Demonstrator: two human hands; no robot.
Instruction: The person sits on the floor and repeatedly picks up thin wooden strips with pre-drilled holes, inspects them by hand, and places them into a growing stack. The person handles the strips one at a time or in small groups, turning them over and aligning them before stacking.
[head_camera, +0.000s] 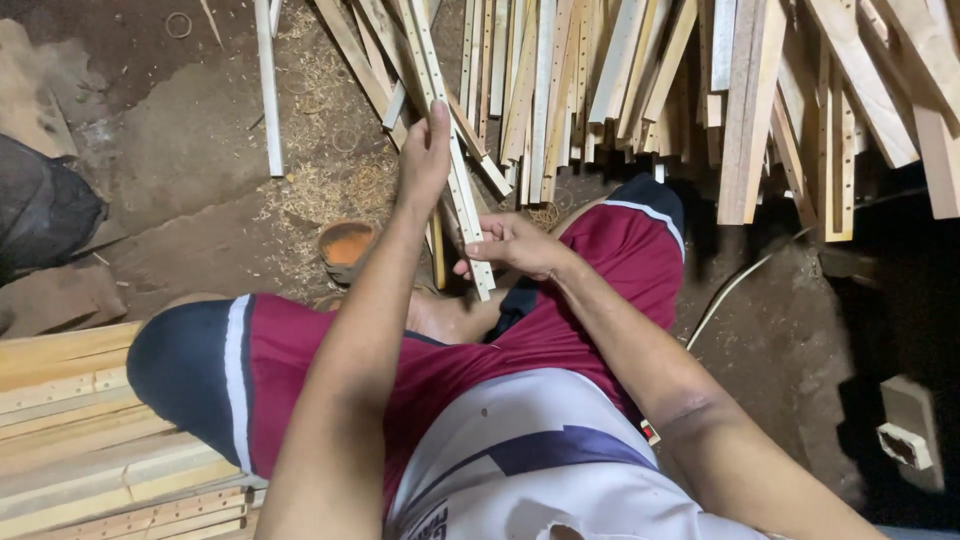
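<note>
Pale wooden slats (452, 150), thin, long and dotted with a row of small holes, run on a slant from the top of the view down to the person's lap, held between both hands. The left hand (425, 160) lies flat along the upper stretch of the slats, fingers straight and pressed together, the palm resting against the wood. The right hand (510, 245) grips the lower end, its fingers curled round the slats and the thumb closing over them, just above the bare foot (450, 315) tucked beneath. The person sits cross-legged on the dirt floor (180, 160), in maroon shorts (330, 350) with navy and white trim and a white shirt (540, 450). An orange bowl (345, 245) stands on the floor just left of the held slats, among scattered wood shavings (320, 190). A large heap of like slats (700, 90) fans out across the top of the view, well past the hands. A second, neat stack (80, 430) of slats lies at the lower left, beside the left knee. A white cord (735, 285) curves over the floor to the right of the right knee, and a small wooden block (908, 430) sits near the right edge. A dark bag (45, 205) rests at the left edge.
</note>
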